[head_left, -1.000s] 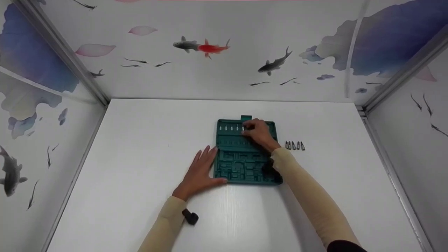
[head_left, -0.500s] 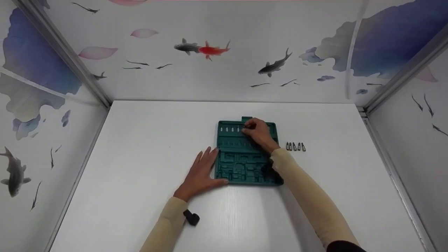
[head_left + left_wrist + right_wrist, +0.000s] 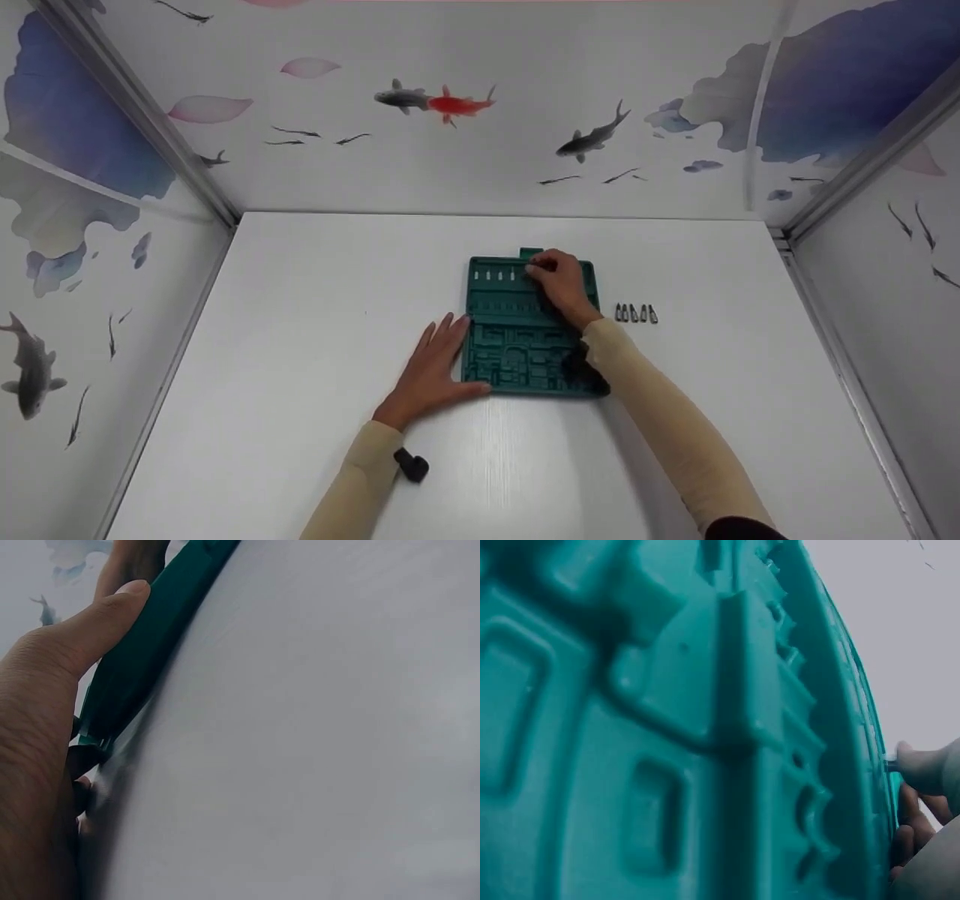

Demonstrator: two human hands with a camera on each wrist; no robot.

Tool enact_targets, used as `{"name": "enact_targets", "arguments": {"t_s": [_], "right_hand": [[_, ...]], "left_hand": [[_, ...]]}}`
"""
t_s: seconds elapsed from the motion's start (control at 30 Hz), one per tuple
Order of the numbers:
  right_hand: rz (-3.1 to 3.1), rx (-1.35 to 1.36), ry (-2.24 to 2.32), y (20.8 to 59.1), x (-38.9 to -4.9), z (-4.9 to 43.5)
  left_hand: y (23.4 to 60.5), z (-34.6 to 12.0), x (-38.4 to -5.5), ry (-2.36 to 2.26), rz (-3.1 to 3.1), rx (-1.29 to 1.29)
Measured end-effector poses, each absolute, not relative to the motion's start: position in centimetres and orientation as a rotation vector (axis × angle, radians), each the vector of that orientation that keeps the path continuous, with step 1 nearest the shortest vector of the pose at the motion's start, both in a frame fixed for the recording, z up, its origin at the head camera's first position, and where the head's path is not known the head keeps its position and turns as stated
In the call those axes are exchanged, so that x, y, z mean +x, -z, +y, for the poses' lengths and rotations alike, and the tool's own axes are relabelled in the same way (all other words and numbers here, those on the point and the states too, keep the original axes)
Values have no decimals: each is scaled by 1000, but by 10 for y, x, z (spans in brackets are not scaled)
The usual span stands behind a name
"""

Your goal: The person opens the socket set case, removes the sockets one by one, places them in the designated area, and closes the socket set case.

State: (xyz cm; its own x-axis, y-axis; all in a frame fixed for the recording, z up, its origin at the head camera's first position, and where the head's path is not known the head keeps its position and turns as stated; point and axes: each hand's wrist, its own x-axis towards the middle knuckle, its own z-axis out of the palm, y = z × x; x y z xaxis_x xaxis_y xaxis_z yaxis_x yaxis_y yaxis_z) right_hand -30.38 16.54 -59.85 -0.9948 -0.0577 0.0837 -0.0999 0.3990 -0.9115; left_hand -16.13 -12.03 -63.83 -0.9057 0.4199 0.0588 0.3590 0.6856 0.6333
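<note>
An opened green plastic tool case (image 3: 510, 356) lies flat on the white table. Several small silver screwdriver bits (image 3: 500, 275) stand in a row in its far section. My left hand (image 3: 431, 371) has its fingers straight along the case's left side and its thumb on the near edge; in the left wrist view the thumb (image 3: 112, 619) presses the green side. At the far section, my right hand (image 3: 559, 281) has thumb and finger together. A bit of metal, seemingly a screwdriver bit (image 3: 890, 763), shows at those fingertips in the right wrist view; most of it is hidden.
Several dark-tipped metal bits (image 3: 635, 313) lie in a row on the table (image 3: 300, 337), right of the case. Printed wall panels (image 3: 510, 172) enclose the table at the back and both sides. Moulded recesses (image 3: 656, 817) fill the case's near half.
My right hand has shifted slightly away and to the right along the bit row; a bit seen by its fingertips earlier is now covered. My left hand stays on the case.
</note>
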Motion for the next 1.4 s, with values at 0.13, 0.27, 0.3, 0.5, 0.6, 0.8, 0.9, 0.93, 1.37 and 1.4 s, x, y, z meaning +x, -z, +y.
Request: {"name": "enact_targets", "arguments": {"t_s": [0.13, 0.27, 0.3, 0.5, 0.6, 0.8, 0.9, 0.93, 1.37, 1.4], "right_hand": [[-2460, 86, -1859, 587, -299, 176], [-2424, 122, -1916, 578, -289, 192], [-2428, 131, -1911, 576, -286, 196], [-2483, 87, -1890, 572, -266, 227], [-2519, 8, -1854, 572, -257, 244], [-2528, -102, -1839, 573, -240, 281], [-2539, -140, -1832, 572, -230, 299], [-2550, -157, -1821, 572, -227, 305], [-2728, -381, -1641, 576, -205, 363], [-2747, -399, -1620, 577, -204, 364]], "left_hand": [[637, -120, -162, -1021, 2798, 665], [636, -119, -162, -1010, 2796, 661], [636, -120, -162, -1007, 2796, 659], [634, -120, -161, -1014, 2801, 657], [634, -121, -160, -1025, 2803, 659], [635, -120, -160, -1030, 2804, 663], [636, -119, -160, -1030, 2796, 658], [636, -119, -160, -1032, 2795, 656], [637, -120, -160, -1066, 2796, 644], [637, -120, -160, -1066, 2793, 641]]}}
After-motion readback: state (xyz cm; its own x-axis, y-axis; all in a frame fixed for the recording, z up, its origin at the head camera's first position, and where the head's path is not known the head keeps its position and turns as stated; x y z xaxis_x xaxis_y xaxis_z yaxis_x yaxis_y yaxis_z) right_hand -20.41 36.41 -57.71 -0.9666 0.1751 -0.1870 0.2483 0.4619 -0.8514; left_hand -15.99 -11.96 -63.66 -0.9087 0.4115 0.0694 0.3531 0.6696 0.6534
